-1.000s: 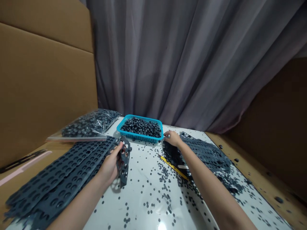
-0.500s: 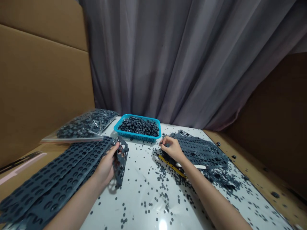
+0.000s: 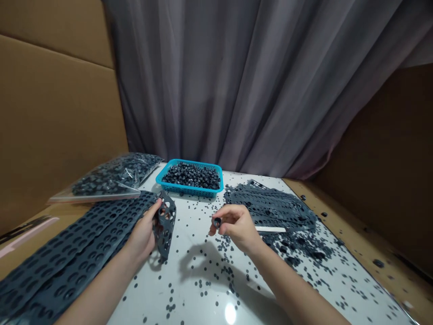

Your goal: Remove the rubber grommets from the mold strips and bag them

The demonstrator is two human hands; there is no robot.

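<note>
My left hand is closed on the edge of a dark grey rubber sheet punched with round holes, its thumb on the near face. The sheet stands tilted above the white table. My right hand is raised over the middle of the table, pinching a small dark hollow rubber piece between thumb and fingers. Its round opening faces me. Beyond the hands stands a blue plastic basket filled with similar small dark pieces.
Dimpled grey rubber strips lie at left, below a clear bag of small pieces. A pile of punched sheets and a white strip lie at right. Small dark discs litter the table. Cardboard walls flank both sides.
My right hand has moved from the pile's edge toward me and slightly left, and a small hollow piece now shows in its fingers. The yellow tool below it is out of sight. My left hand keeps its grip.
</note>
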